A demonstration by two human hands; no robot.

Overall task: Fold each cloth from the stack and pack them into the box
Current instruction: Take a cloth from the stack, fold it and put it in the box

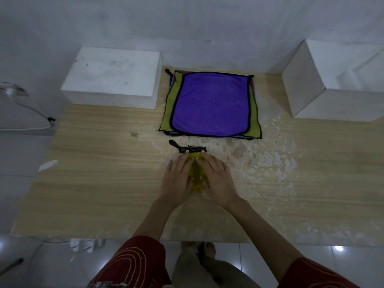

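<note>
A small folded yellow cloth [196, 173] with black trim and a black hanging loop lies on the wooden table [93, 163], in the middle. My left hand [178, 181] and my right hand [216, 179] press flat on it side by side, fingers straight, covering most of it. Behind it lies the stack of flat cloths [209, 104], a purple one on top, yellow-green and other colours showing at the edges. A white open box [332, 84] stands at the back right.
A white closed box [112, 77] stands at the back left against the wall. A scrap of white paper [48, 164] lies near the table's left edge. The tabletop right of my hands is worn and blotchy. My feet show below the front edge.
</note>
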